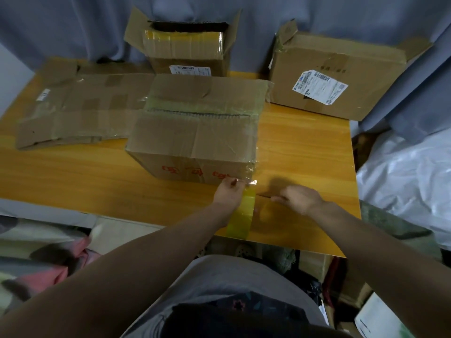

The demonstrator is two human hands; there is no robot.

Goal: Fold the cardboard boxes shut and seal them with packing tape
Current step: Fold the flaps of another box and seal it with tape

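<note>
Box [195, 132]: creased brown cardboard — glossy taped flaps.
Left hand [228, 191]: pinches translucent yellowish tape [241, 215].
Right hand [300, 198]: grips slim dark tool [264, 196].

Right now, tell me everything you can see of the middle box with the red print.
The box is brown, creased cardboard, standing upright on the table. Its top flaps are folded down, with a narrow gap between them under glossy tape. Clear tape runs over the near right corner and down the front, where the left hand pinches it. Red characters mark the front. The right hand, holding a thin tool, is clear of it.
</note>
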